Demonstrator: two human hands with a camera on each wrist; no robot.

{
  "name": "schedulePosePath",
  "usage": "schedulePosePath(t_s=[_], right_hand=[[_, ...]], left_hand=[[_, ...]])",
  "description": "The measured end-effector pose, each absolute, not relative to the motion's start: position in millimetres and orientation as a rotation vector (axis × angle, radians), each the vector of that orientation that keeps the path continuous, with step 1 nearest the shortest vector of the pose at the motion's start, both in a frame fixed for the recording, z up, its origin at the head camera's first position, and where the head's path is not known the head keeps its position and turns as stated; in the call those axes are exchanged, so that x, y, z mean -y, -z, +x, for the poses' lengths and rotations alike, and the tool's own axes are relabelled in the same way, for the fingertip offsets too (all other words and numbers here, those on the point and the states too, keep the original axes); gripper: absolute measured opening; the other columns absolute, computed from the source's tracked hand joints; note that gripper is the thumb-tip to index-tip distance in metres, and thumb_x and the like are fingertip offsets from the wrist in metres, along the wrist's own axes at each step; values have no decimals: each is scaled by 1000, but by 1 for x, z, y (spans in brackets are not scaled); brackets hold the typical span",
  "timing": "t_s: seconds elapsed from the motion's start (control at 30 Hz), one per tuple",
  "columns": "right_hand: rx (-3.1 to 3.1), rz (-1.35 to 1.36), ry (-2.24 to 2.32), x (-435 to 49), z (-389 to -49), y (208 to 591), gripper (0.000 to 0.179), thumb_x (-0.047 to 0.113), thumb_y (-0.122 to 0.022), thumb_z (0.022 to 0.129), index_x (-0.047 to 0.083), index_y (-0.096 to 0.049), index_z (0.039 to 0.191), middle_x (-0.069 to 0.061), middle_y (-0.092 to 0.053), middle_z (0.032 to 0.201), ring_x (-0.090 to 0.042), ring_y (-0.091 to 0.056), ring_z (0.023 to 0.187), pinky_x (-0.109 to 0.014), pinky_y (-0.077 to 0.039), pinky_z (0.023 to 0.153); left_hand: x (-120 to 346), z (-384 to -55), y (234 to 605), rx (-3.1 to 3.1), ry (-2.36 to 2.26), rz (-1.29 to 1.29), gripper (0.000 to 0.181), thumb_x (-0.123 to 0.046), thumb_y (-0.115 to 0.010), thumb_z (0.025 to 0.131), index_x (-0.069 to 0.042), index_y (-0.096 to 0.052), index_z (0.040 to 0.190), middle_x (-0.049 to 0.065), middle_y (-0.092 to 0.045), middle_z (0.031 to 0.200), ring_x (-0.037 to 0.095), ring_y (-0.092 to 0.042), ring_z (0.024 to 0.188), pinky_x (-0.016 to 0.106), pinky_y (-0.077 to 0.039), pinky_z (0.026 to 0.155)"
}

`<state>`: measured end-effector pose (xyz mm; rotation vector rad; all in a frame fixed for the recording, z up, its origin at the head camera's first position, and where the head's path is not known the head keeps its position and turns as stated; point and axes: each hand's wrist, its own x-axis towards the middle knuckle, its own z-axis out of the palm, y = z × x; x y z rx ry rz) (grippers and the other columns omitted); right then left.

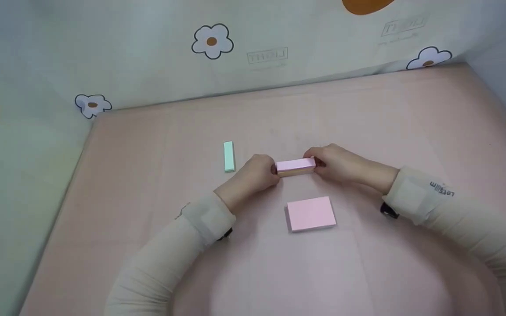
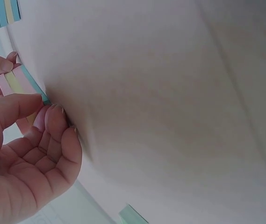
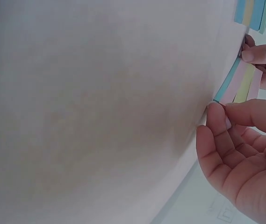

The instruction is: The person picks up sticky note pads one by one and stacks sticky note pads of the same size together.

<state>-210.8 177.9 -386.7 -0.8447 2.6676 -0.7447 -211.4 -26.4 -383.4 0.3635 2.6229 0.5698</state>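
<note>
Between both hands lies a stack of narrow sticky-note pads (image 1: 296, 165), pink on top. The right wrist view shows pink, yellow, pink and teal layers in this stack (image 3: 236, 83), teal on the table side. My left hand (image 1: 257, 172) pinches its left end between thumb and fingers, and my right hand (image 1: 340, 164) pinches the right end. Nearer to me is a wider stack of sticky-note pads (image 1: 311, 214), also pink on top, its green, blue and yellow layers visible in the left wrist view (image 2: 1, 14). Left of the hands lies a narrow mint-green pad (image 1: 229, 156).
A pale pink cloth covers the table (image 1: 156, 175). Behind and to the left hangs a white curtain (image 1: 147, 57) with flower prints. Both forearms wear light sleeves (image 1: 165, 250), and a dark strap end shows under each wrist.
</note>
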Motion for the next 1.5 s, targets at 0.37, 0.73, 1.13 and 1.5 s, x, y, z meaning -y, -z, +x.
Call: schedulePosePath(t_s=[0.37, 0.73, 1.13, 1.5], right_hand=[[-2661, -811, 702, -175, -213, 386, 28, -2, -58, 82, -4, -60, 110, -14, -65, 97, -20, -55, 81, -35, -45, 74], [-2556, -757, 728, -179, -220, 382, 25, 4, -58, 84, -3, -62, 108, -10, -63, 85, -18, -51, 74, -30, -42, 68], [-2529, -793, 713, -179, -222, 379, 25, 4, -57, 85, -5, -62, 108, -12, -64, 89, -19, -52, 76, -31, -42, 70], [-2572, -800, 658, -175, -225, 383, 22, 1, -59, 81, -5, -63, 102, -10, -61, 80, -18, -50, 71, -30, -40, 64]], left_hand=[[27, -212, 386, -2599, -614, 337, 22, -15, -59, 86, -2, -65, 103, 7, -61, 85, 15, -51, 70, 24, -41, 62], [28, -213, 385, -2586, -619, 354, 20, -14, -59, 86, -1, -65, 100, 6, -60, 82, 14, -50, 68, 23, -41, 60], [30, -214, 383, -2587, -617, 402, 19, -15, -60, 85, 0, -64, 96, 7, -61, 83, 14, -48, 68, 23, -40, 59], [32, -215, 387, -2617, -666, 462, 30, -16, -61, 85, -3, -59, 112, 9, -64, 100, 16, -53, 78, 25, -44, 68]])
